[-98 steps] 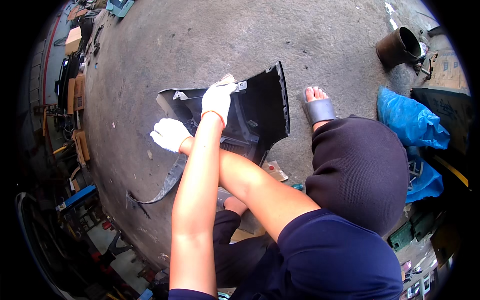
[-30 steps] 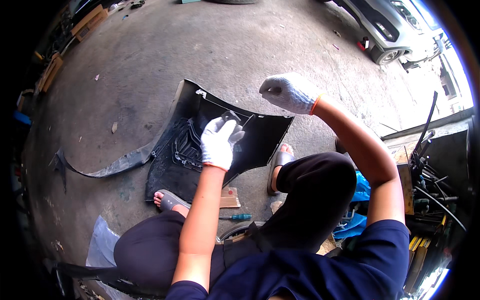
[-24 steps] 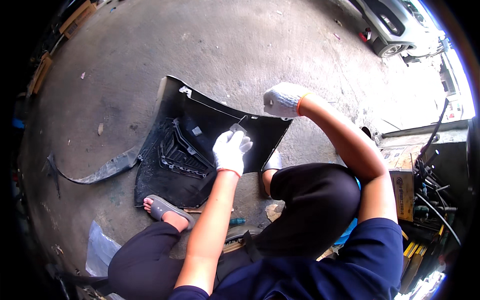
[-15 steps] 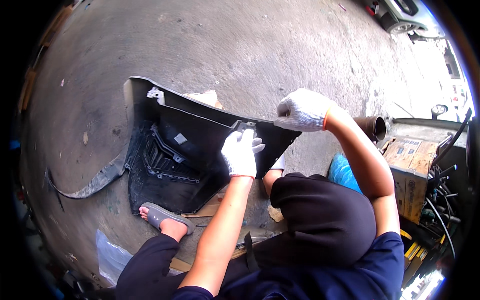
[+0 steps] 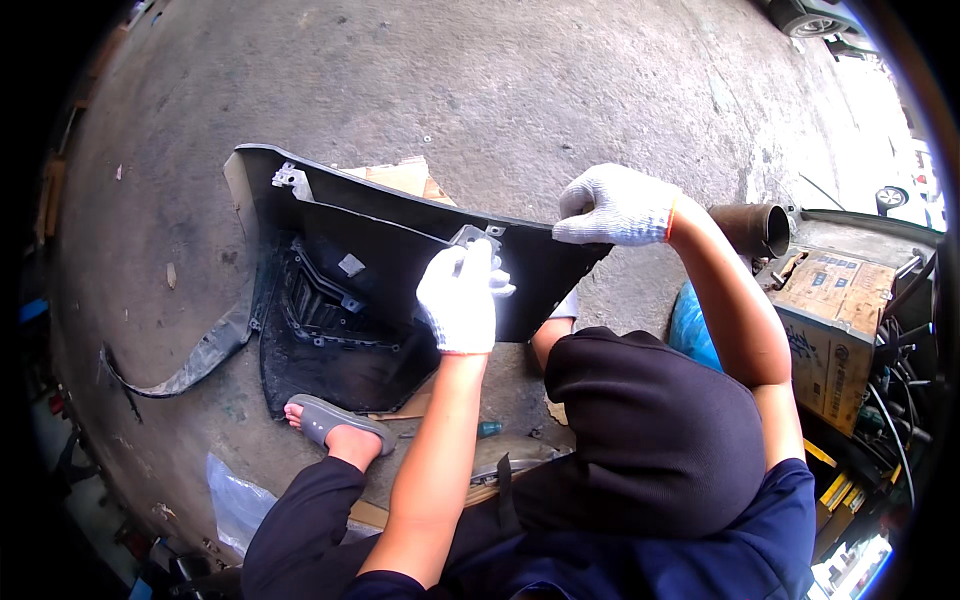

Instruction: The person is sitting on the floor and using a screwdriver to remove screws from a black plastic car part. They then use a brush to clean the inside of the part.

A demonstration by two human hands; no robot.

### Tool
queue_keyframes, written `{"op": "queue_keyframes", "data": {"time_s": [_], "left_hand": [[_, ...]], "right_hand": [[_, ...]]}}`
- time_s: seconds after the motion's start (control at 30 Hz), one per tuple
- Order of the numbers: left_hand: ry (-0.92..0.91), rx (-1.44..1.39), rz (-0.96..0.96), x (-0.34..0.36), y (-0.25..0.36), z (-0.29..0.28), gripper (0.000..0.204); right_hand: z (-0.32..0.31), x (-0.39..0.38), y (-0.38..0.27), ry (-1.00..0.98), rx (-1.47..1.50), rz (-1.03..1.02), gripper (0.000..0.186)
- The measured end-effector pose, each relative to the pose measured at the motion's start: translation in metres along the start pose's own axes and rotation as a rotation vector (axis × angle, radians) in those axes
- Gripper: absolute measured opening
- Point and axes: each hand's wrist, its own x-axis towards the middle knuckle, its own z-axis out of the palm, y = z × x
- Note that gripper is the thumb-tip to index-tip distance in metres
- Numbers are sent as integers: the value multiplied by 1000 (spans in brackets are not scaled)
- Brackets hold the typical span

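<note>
A black curved vehicle body panel (image 5: 360, 250) rests tilted before me, with a slatted insert (image 5: 315, 305) and a white bracket (image 5: 290, 180) at its top left. My left hand (image 5: 460, 300), in a white glove with fingers bent, presses on a small pale bracket (image 5: 470, 236) just under the panel's upper edge, gripping it. The gloved fingers of my right hand (image 5: 600, 210) are closed over the panel's top right edge. A long dark flexible strip (image 5: 185, 365) trails leftward from the panel along the concrete floor.
Beside my bent right knee are a blue bag (image 5: 695, 330), a worn cardboard box (image 5: 830, 330), a metal bucket (image 5: 740, 228) and piled dark parts. A teal-handled tool (image 5: 488, 428), cardboard (image 5: 395, 172) and clear plastic (image 5: 230, 500) lie nearby. A car wheel (image 5: 810, 25) shows at top right.
From crossed arms at first, my hands moved apart. My right hand was raised and now grips the panel's edge; the panel's top stands higher. My left fingers stayed at the bracket.
</note>
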Motion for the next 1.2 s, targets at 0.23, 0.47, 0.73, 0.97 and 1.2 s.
{"op": "queue_keyframes", "data": {"time_s": [0.23, 0.47, 0.73, 0.97, 1.2], "left_hand": [[59, -10, -4, -1, 0, 7, 16], [46, -37, -71, -9, 4, 3, 21], [50, 204, 57, -6, 9, 4, 23], [42, 343, 83, 0, 8, 6, 23], [-27, 254, 68, 2, 8, 13, 24]], "right_hand": [[4, 0, -2, 1, 101, -18, 34], [7, -2, 6, 12, 170, -16, 35], [9, -1, 8, 25, 212, 6, 35], [9, -2, 8, 22, 227, -9, 34], [11, 1, 10, 21, 205, -18, 34]]}}
